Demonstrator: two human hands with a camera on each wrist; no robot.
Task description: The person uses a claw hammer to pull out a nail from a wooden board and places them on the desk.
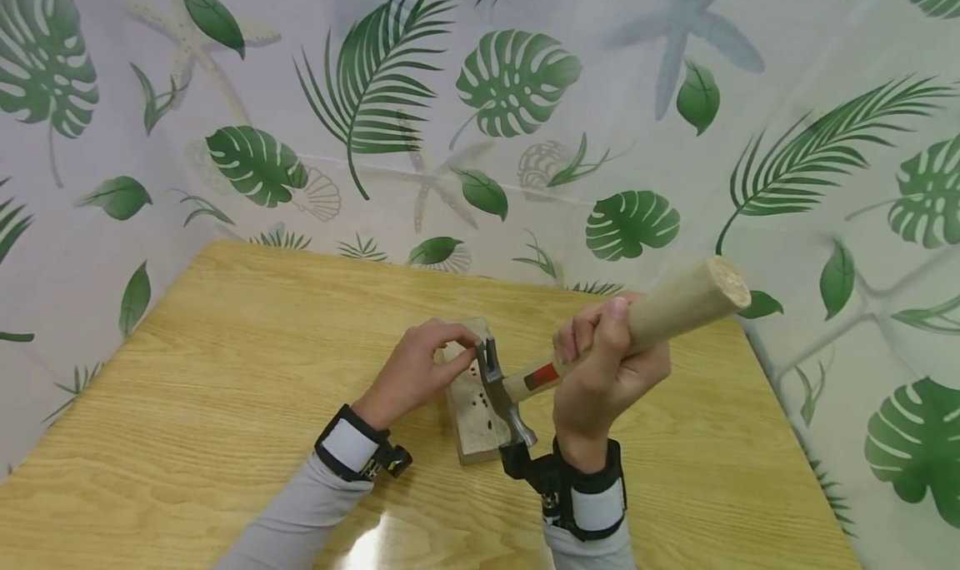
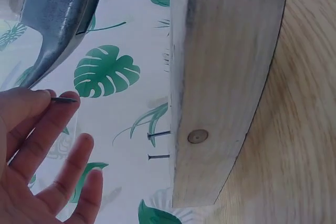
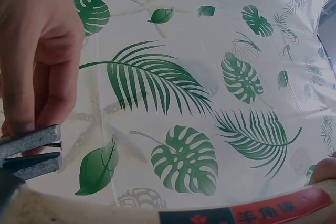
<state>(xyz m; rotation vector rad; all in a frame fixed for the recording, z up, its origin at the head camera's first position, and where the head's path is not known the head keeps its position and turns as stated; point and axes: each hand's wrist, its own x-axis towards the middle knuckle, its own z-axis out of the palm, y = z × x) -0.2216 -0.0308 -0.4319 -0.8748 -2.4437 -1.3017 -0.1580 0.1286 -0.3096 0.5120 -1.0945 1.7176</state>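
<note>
My right hand (image 1: pixel 611 374) grips the pale wooden handle of a claw hammer (image 1: pixel 686 303), its butt tilted up to the right and its steel head over a wooden block (image 1: pixel 478 443). Between thumb and index finger, my left hand (image 1: pixel 412 362) pinches a small nail (image 2: pixel 64 99) beside the claw. In the right wrist view, the claw's two prongs (image 3: pixel 39 148) lie close to the left fingertips. Two upright nails (image 2: pixel 159 134) stick out of the block in the left wrist view. Several dark spots mark the block's top, which the hammer head partly hides.
A wood-grain table (image 1: pixel 270 328) bears the block. Behind and at both sides hangs a white sheet (image 1: pixel 480 220) printed with green leaves and starfish. Each wrist carries a strapped camera, and the right one (image 1: pixel 551 478) sits near the hammer head.
</note>
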